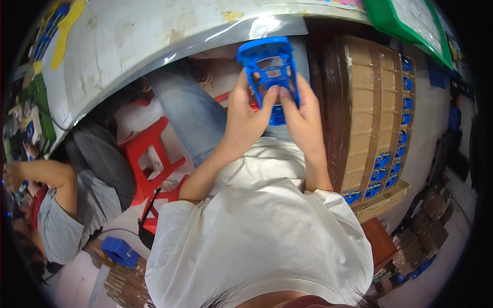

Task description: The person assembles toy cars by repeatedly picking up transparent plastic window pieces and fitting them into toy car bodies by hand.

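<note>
A blue plastic toy car body shell point(269, 61) with window openings is held up in front of my lap, just below the table edge. My left hand point(247, 105) grips its left side, and my right hand point(303, 108) its right side. Both thumbs press on the shell close together near its lower end. The other fingers curl behind it and are mostly hidden.
The white worktable point(138, 36) runs across the top left. Stacked cardboard divider trays point(362, 97) at my right hold several blue parts point(377, 174). A green bin point(382, 18) stands top right. Red stools point(154, 154) and a co-worker in a grey shirt point(97, 197) are at left.
</note>
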A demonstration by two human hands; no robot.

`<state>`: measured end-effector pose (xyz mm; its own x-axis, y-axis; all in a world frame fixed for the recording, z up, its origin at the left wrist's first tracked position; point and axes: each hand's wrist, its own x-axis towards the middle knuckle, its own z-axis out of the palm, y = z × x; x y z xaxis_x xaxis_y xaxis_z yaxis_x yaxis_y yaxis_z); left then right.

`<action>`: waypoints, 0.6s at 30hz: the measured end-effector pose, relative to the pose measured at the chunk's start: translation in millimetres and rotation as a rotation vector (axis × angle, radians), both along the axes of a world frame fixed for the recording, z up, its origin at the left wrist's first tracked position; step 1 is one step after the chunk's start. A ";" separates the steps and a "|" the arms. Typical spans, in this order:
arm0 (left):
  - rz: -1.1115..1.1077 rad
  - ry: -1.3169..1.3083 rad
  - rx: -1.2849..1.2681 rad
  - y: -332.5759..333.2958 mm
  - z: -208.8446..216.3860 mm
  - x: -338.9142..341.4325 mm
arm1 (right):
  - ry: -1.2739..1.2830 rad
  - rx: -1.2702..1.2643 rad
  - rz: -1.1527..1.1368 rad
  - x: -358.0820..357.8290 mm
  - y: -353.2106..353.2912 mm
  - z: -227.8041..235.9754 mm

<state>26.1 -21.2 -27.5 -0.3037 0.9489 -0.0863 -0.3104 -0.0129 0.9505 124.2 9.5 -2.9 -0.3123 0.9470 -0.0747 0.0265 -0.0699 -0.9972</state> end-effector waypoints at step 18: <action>0.260 0.341 -0.056 10.6 39.5 -109.2 | -0.260 0.327 0.008 93.8 20.1 1.2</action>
